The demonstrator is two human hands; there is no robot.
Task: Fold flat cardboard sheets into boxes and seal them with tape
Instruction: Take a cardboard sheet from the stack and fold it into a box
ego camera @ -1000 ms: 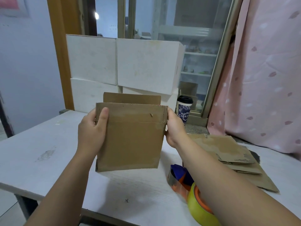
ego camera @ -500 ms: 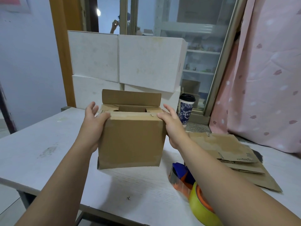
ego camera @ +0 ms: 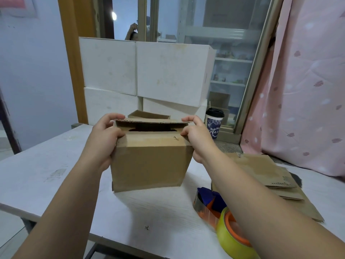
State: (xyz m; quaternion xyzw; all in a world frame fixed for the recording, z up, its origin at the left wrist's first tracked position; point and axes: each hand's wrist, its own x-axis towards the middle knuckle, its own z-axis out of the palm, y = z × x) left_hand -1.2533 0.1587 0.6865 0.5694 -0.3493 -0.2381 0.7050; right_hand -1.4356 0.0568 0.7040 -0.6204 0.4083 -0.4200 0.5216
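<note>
White desk [ego camera: 46,165] in a small room, with a glass door behind it, that was the setup. The person's left hand [ego camera: 104,133] was clamped on the top left corner of a brown cardboard box [ego camera: 149,161], fingers curled over the near top flap [ego camera: 149,122] and thumb pressed against the front wall. The right hand [ego camera: 194,135] did the same at the top right corner, pinching that flap's other end between fingers and thumb. So both hands were full of box, no slack in either.

That flap was folded down almost level, with a dark gap still showing under it. The far flap [ego camera: 149,115] stuck up just behind. The box sat upright over the middle of the desk; couldn't tell if its bottom edge actually touched the surface.

Just right of the box, near the front edge, lay a tape dispenser [ego camera: 209,204] and a yellow tape roll [ego camera: 229,238], partly hidden by the right forearm. Further right was a pile of flat cardboard sheets [ego camera: 270,174]. At the back were stacked white boxes [ego camera: 168,71], a lidded paper cup [ego camera: 214,124] beside them, and a pink curtain [ego camera: 308,81] off to the right.
</note>
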